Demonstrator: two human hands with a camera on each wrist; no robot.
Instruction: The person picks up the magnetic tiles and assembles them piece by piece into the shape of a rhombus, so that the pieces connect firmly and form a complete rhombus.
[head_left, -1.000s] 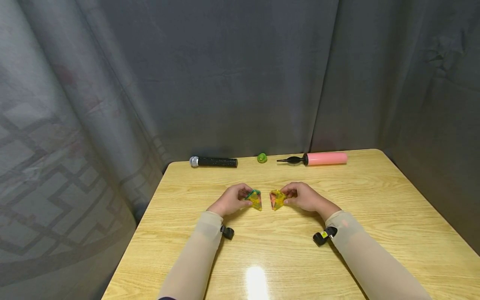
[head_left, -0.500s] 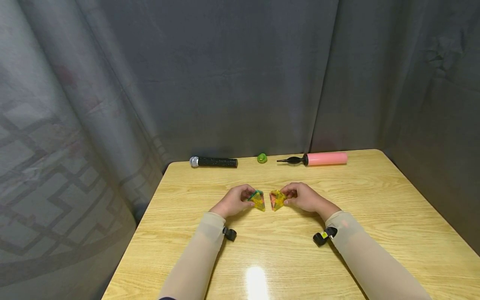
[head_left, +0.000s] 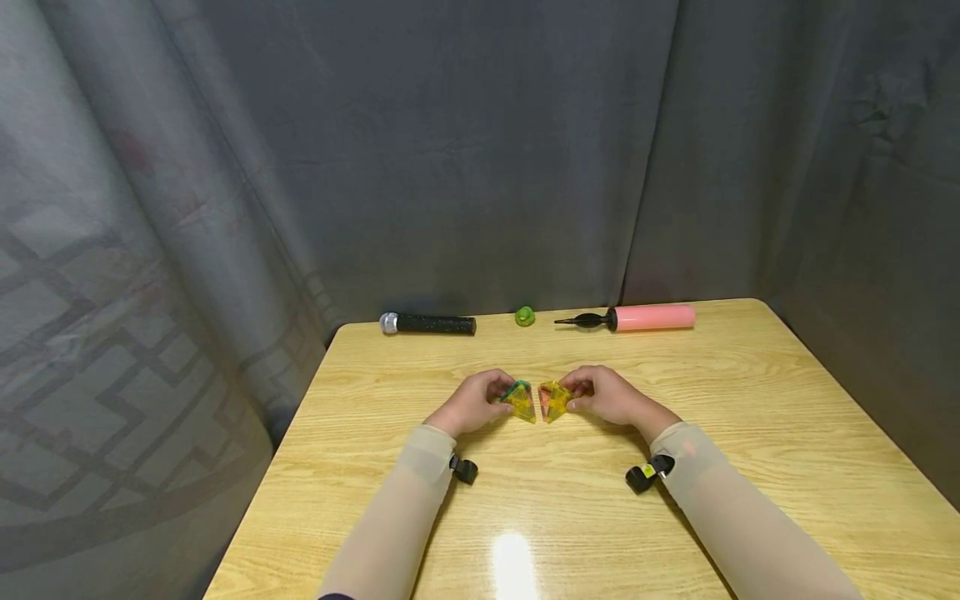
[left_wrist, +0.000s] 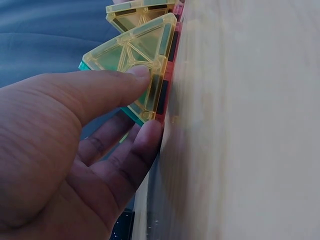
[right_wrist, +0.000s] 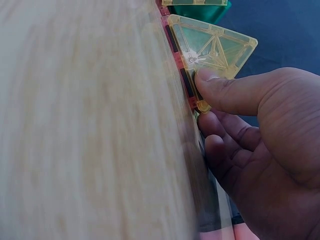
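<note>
In the middle of the table my left hand (head_left: 472,402) pinches a small pyramid of see-through magnetic tiles (head_left: 522,405). The left wrist view shows the thumb on its yellow triangle face (left_wrist: 150,42), a red tile along the tabletop and green at the far side. My right hand (head_left: 611,396) grips a second magnetic tile pyramid (head_left: 554,403), thumb against its yellow face (right_wrist: 217,42), with a red tile at the bottom. Both pyramids stand side by side, a narrow gap between them in the head view. The fingers partly hide their outer sides.
Along the table's back edge lie a black microphone (head_left: 435,325) with a silver head, a small green object (head_left: 524,317) and a pink hand pump (head_left: 654,317) with a black nozzle. Grey curtains (head_left: 480,167) hang behind the wooden table (head_left: 570,517).
My left hand has moved right with its tile pyramid, narrowing the gap to the other one. The right hand and its pyramid have stayed almost still.
</note>
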